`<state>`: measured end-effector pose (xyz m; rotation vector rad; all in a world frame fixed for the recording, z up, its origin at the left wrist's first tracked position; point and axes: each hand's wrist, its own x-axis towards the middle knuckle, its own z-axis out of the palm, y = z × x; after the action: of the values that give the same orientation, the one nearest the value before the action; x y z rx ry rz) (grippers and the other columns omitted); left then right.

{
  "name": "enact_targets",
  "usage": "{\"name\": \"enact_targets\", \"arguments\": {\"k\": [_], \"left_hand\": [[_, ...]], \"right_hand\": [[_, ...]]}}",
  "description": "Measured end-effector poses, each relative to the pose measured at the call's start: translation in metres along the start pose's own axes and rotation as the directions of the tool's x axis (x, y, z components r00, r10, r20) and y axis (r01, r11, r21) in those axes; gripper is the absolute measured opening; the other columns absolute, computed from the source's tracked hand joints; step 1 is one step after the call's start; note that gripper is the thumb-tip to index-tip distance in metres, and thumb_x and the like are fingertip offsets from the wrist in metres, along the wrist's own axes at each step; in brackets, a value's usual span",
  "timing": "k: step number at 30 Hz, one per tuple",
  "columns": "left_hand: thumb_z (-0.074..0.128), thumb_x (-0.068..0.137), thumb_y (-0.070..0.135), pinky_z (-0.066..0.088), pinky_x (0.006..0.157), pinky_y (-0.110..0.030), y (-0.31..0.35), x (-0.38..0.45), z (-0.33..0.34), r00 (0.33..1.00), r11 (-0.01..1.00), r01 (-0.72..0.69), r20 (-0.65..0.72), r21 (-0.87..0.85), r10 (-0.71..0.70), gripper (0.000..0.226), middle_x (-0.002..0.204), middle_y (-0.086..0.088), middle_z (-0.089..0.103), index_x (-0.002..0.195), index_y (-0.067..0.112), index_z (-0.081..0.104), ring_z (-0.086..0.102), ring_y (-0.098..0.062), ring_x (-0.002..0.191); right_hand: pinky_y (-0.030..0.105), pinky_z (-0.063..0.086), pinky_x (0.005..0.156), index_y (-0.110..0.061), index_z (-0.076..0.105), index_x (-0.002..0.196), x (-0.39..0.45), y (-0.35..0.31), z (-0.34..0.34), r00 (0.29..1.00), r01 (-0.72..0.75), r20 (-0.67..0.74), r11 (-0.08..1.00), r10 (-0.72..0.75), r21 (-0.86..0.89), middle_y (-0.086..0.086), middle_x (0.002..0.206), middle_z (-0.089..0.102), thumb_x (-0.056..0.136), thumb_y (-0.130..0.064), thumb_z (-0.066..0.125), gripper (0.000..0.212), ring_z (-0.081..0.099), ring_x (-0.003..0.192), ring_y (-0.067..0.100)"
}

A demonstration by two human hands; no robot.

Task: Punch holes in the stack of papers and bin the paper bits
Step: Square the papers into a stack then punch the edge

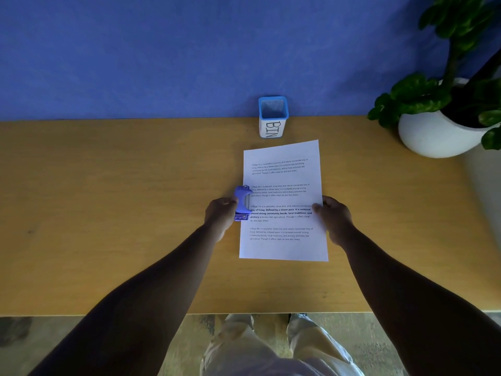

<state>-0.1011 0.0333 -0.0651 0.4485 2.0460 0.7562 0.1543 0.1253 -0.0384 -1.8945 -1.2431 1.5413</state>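
Observation:
A white stack of printed papers (pixel 283 248) lies flat on the wooden desk (pixel 108 213), slightly turned. A blue hole punch (pixel 242 202) sits at the middle of the stack's left edge, its mouth over the paper's margin. My left hand (pixel 220 216) grips the punch from the left side. My right hand (pixel 334 215) holds the stack's right edge, thumb on top of the sheet. A small blue mesh cup labelled BIN (pixel 272 123) stands upright behind the papers, against the wall.
A white pot with a green plant (pixel 439 131) stands at the desk's back right corner. A blue wall (pixel 189 50) runs behind the desk. The desk's front edge is near my legs (pixel 271 346).

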Motion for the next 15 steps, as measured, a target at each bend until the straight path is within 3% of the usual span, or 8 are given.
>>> {"name": "enact_targets", "arguments": {"k": [4, 8, 12, 15], "left_hand": [[0.054, 0.094, 0.038, 0.033, 0.057, -0.026, 0.0, -0.002, 0.003, 1.0, 1.0, 0.01, -0.014, 0.005, -0.009, 0.029, 0.069, 0.001, 0.058, 0.082, 0.015, 0.068, 0.047, -0.019, 0.064], [0.053, 0.095, 0.041, 0.035, 0.054, -0.026, 0.0, -0.005, 0.004, 1.0, 0.999, 0.006, -0.02, 0.035, -0.006, 0.03, 0.068, 0.004, 0.059, 0.095, 0.018, 0.072, 0.049, -0.014, 0.059], [0.053, 0.095, 0.042, 0.038, 0.056, -0.027, 0.002, -0.008, 0.007, 1.0, 0.998, 0.002, -0.024, 0.056, 0.0, 0.03, 0.071, 0.002, 0.063, 0.083, 0.021, 0.07, 0.052, -0.015, 0.062], [0.052, 0.095, 0.041, 0.038, 0.055, -0.026, 0.001, -0.012, 0.008, 1.0, 0.997, 0.005, -0.028, 0.078, -0.002, 0.032, 0.07, 0.002, 0.063, 0.083, 0.018, 0.069, 0.052, -0.015, 0.06]], "right_hand": [[0.041, 0.055, 0.084, -0.028, 0.069, 0.089, 0.003, 0.002, -0.001, 1.0, 0.0, 0.017, 1.0, 0.001, -0.016, -0.002, 0.09, 0.07, 0.089, -0.01, 0.06, 0.02, 0.064, 0.083, 0.023], [0.037, 0.055, 0.081, -0.028, 0.068, 0.09, 0.005, 0.005, -0.002, 1.0, -0.011, 0.012, 0.999, 0.011, -0.034, -0.002, 0.091, 0.07, 0.09, -0.011, 0.06, 0.019, 0.064, 0.083, 0.021], [0.03, 0.053, 0.073, -0.026, 0.07, 0.099, 0.008, 0.007, -0.004, 1.0, -0.024, 0.016, 0.999, 0.025, -0.028, -0.005, 0.088, 0.07, 0.091, -0.012, 0.06, 0.019, 0.064, 0.079, 0.019], [0.038, 0.055, 0.082, -0.026, 0.069, 0.096, 0.01, 0.009, -0.003, 0.999, -0.028, 0.029, 0.999, 0.029, -0.042, 0.0, 0.093, 0.07, 0.091, -0.011, 0.06, 0.018, 0.064, 0.085, 0.023]]}}
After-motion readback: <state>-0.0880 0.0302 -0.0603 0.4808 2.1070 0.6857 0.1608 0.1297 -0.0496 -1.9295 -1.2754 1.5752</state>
